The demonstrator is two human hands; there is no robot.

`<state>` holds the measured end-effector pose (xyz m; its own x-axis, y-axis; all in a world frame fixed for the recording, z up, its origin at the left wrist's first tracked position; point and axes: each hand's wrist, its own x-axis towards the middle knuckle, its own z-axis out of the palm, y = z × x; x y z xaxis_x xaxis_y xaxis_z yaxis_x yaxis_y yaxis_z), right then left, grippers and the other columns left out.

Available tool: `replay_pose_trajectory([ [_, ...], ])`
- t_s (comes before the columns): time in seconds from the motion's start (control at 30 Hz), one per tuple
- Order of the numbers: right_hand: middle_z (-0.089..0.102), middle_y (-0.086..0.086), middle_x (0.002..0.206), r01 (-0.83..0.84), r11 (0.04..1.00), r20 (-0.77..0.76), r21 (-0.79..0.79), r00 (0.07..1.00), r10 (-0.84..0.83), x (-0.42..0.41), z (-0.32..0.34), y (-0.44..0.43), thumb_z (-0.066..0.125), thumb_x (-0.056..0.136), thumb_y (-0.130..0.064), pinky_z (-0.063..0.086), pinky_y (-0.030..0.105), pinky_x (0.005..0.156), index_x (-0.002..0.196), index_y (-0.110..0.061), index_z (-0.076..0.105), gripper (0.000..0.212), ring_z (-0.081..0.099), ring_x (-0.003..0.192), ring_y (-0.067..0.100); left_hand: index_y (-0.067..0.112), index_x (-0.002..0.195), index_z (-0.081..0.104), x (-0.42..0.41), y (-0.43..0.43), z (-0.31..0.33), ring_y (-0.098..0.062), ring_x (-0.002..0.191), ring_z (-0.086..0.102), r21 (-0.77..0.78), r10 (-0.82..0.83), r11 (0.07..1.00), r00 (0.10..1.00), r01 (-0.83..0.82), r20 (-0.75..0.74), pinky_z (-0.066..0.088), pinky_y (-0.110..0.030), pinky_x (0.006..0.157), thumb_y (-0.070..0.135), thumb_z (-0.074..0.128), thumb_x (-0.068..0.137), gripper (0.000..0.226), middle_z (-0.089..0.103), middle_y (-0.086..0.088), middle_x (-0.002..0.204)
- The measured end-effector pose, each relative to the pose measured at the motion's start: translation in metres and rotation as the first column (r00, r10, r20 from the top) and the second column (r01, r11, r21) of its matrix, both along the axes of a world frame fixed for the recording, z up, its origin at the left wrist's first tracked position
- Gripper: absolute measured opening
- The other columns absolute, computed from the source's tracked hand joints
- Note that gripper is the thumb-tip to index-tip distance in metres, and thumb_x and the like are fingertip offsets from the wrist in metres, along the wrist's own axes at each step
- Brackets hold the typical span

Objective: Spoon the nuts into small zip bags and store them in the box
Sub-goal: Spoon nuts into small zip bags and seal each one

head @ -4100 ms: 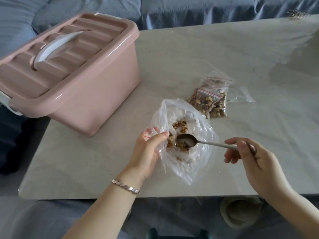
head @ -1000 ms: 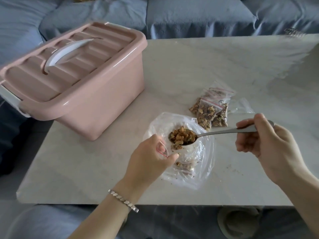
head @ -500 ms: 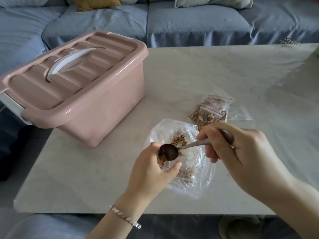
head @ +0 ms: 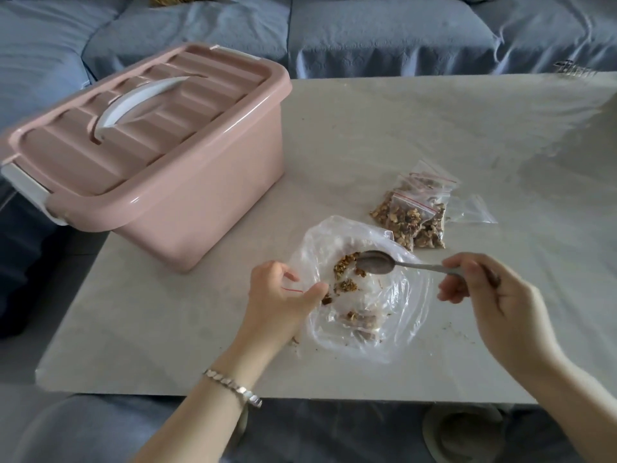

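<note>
My left hand (head: 280, 295) pinches a small zip bag (head: 295, 289) with a red strip, mostly hidden in my fingers. My right hand (head: 490, 292) holds a metal spoon (head: 375, 262) by the handle; its bowl looks bare and hovers over the large clear plastic bag (head: 394, 315). A few nuts (head: 345, 274) lie inside that bag. Two filled small zip bags (head: 409, 215) lie behind it on the pale table (head: 167, 322). The pink box (head: 200, 208) stands at the left with its lid on.
A flat clear zip bag (head: 472, 210) lies just right of the filled ones. Crumbs dot the table near my right hand. A blue sofa (head: 367, 31) runs along the table's far side. The table's front edge is close to my forearms.
The heaped spoon tipped at the small bag in my left hand, then drew back to the right, now without nuts, over the large bag.
</note>
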<state>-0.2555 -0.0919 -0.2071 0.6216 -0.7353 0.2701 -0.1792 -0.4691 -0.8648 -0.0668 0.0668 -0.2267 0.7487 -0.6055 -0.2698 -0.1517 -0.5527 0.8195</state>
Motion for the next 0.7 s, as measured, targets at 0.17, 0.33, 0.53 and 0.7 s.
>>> replay_pose_trajectory([
  [0.17,0.066,-0.004,0.077,-0.006,0.999,0.015,-0.053,1.000,0.007,0.013,-0.021,-0.001,0.035,0.090,-0.037,0.049,0.011,0.071,0.098,-0.032,0.058,0.025,0.062,0.075,0.007,0.023,0.092,0.051,0.005,-0.018,0.007,-0.008,0.091,0.054,-0.034,-0.090,0.996,0.983,0.086,-0.160,0.039,-0.022,0.067,0.041,0.069,0.077,0.030,0.056,0.004,0.105],
  [0.33,0.062,-0.002,0.082,-0.019,0.987,-0.034,-0.158,0.999,0.014,0.023,-0.031,-0.006,0.037,0.092,-0.029,0.045,0.006,0.074,0.105,-0.018,0.060,0.028,0.059,0.081,0.004,0.020,0.085,0.056,0.019,-0.031,0.007,-0.013,0.062,0.051,-0.104,-0.027,0.995,0.962,-0.001,-0.273,0.038,-0.029,0.057,0.050,0.075,0.061,0.043,0.055,0.004,0.072],
  [0.53,0.067,-0.004,0.078,-0.038,0.995,0.022,0.091,0.999,0.036,0.018,-0.043,-0.003,0.041,0.093,-0.047,0.052,0.017,0.072,0.095,-0.042,0.059,0.019,0.064,0.077,0.010,0.022,0.081,0.054,0.015,-0.038,-0.005,-0.028,0.078,0.051,-0.181,0.045,0.973,0.888,-0.142,-0.457,0.036,-0.042,0.074,0.053,0.077,0.042,0.055,0.055,0.001,0.074],
  [0.7,0.070,-0.003,0.081,-0.071,0.959,0.110,0.274,0.993,0.042,0.006,-0.038,-0.004,0.044,0.074,-0.076,0.055,0.021,0.070,0.089,-0.036,0.066,0.048,0.067,0.072,0.014,0.021,0.078,0.052,0.013,-0.037,-0.013,-0.030,0.068,0.048,-0.222,0.057,0.955,0.858,-0.195,-0.510,0.034,-0.044,0.075,0.049,0.078,0.043,0.051,0.050,-0.003,0.068],
])
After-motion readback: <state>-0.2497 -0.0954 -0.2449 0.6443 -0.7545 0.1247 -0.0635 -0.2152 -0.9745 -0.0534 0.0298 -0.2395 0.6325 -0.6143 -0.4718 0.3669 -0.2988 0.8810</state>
